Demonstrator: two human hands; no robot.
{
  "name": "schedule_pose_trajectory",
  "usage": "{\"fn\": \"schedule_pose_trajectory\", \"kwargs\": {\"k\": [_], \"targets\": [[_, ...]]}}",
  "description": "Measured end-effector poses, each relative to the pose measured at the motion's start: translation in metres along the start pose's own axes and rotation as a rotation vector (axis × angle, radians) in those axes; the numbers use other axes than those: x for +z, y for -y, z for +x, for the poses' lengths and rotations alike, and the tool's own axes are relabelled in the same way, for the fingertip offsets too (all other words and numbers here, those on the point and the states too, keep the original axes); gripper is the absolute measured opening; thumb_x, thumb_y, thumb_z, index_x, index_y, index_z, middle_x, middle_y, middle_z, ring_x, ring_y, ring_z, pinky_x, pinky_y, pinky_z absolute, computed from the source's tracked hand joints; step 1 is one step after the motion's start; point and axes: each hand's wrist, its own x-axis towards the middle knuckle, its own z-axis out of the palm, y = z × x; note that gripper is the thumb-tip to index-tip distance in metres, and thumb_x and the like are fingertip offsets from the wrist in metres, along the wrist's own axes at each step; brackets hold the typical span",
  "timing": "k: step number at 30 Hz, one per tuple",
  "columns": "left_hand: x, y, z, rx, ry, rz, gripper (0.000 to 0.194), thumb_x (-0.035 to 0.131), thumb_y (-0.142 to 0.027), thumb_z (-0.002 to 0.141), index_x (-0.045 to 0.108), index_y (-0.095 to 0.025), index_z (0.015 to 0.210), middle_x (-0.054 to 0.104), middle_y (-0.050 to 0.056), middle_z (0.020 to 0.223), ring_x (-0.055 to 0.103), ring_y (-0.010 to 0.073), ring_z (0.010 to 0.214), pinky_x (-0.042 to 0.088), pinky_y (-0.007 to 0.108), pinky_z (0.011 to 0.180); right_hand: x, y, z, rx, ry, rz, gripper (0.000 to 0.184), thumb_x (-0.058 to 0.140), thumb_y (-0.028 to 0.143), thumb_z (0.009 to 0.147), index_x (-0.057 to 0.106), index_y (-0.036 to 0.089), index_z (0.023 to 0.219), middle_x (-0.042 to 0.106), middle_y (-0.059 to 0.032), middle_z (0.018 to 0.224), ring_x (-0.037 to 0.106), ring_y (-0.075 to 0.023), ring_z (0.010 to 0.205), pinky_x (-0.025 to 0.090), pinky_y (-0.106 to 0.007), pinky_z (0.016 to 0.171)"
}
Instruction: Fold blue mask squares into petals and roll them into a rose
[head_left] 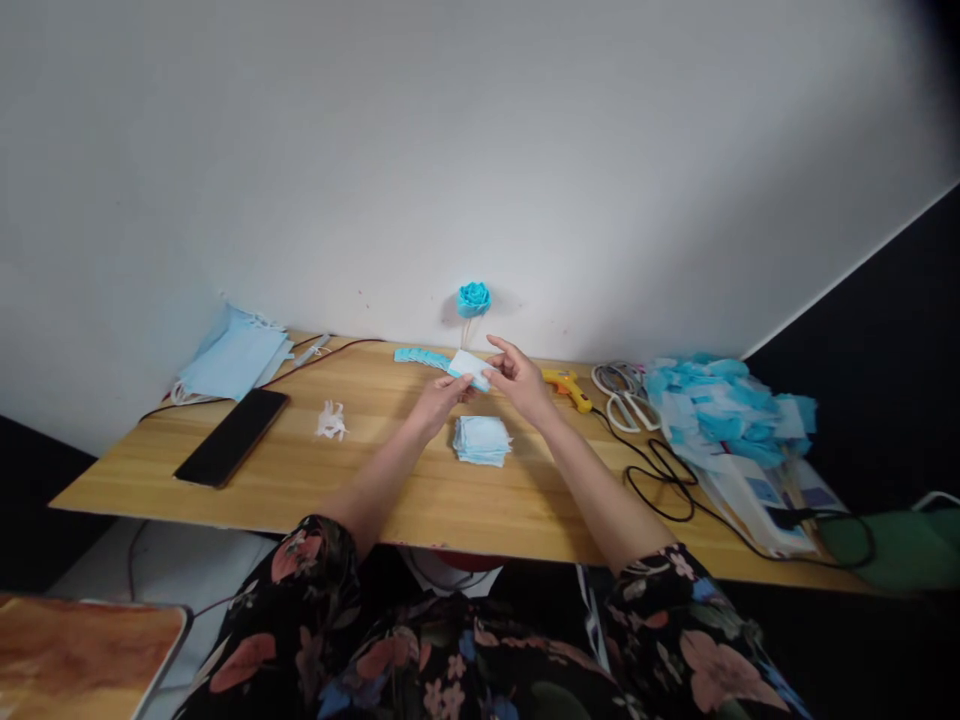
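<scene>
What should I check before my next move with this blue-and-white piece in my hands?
1. Left hand gripping the blue-and-white piece: ok.
2. Right hand holding its other side: ok.
3. Edges of the piece lined up: cannot tell, too small.
4. Stack of squares near both hands: ok, between the forearms.
5. Yellow glue gun hot: cannot tell.
6. Black cord away from the stack: ok, to its right.

The one head-worn camera looks forward and down over black floral-printed sleeves (292,600); it faces a light-brown wooden table (420,512) and smooth whitish wall (337,180), bare left hand (439,402) and right hand (523,385) near mid-frame.
</scene>
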Motion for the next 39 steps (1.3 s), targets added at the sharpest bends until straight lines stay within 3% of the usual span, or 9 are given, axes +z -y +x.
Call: {"fn": "schedule_pose_trajectory", "kwargs": {"k": [6,13,19,26,30,39], "targets": [[-0.005,0.002,0.003,0.008,-0.043,-0.037,0.047,0.09,-0.051,0.054,0.071,-0.011,0.07,0.071,0.005,0.07,0.063,0.0154,0.068,0.046,0.031,0.071,0.006,-0.017,0.002,-0.002,-0.038,0.155,0.071,0.071,0.041,0.08,0.049,0.024,0.145,0.067,-0.0008,0.09,0.062,-0.0153,0.08,0.051,-0.031,0.079],[-0.006,0.002,0.001,0.004,-0.064,0.032,0.04,0.087,-0.047,0.061,0.072,-0.011,0.07,0.07,0.005,0.067,0.061,0.0149,0.066,0.045,0.032,0.072,0.005,-0.032,-0.016,0.106,-0.034,0.22,0.068,0.061,0.058,0.086,0.05,0.023,0.144,0.066,-0.0017,0.085,0.062,-0.0173,0.078,0.053,-0.034,0.08],[-0.007,0.003,-0.001,0.019,-0.078,0.108,0.039,0.084,-0.049,0.063,0.072,-0.012,0.069,0.07,0.006,0.068,0.06,0.0152,0.067,0.045,0.031,0.074,0.007,-0.026,-0.021,0.076,-0.028,0.177,0.066,0.066,0.052,0.084,0.053,0.023,0.142,0.061,0.0007,0.077,0.06,-0.0173,0.077,0.052,-0.035,0.081],[-0.008,0.006,-0.001,-0.007,-0.06,0.194,0.042,0.083,-0.053,0.062,0.072,-0.013,0.069,0.07,0.006,0.069,0.06,0.0156,0.067,0.045,0.032,0.074,0.011,-0.029,-0.02,0.046,-0.125,0.013,0.057,0.068,0.038,0.08,0.06,0.023,0.134,0.061,0.0011,0.078,0.054,-0.0145,0.067,0.05,-0.031,0.068],[-0.01,0.009,0.002,-0.002,-0.049,0.125,0.047,0.082,-0.055,0.064,0.072,-0.011,0.075,0.07,0.006,0.071,0.06,0.0154,0.068,0.046,0.031,0.074,0.01,-0.028,-0.021,0.017,-0.164,-0.11,0.053,0.065,0.035,0.081,0.062,0.021,0.131,0.063,-0.0006,0.081,0.055,-0.0152,0.068,0.05,-0.031,0.068],[-0.006,0.003,-0.001,-0.026,-0.056,-0.012,0.041,0.082,-0.049,0.069,0.071,-0.011,0.081,0.071,0.008,0.075,0.063,0.0166,0.068,0.048,0.031,0.07,0.009,-0.016,-0.025,-0.064,-0.125,-0.294,0.046,0.064,0.032,0.083,0.065,0.025,0.129,0.073,-0.0046,0.095,0.06,-0.0189,0.075,0.052,-0.035,0.077]]}}
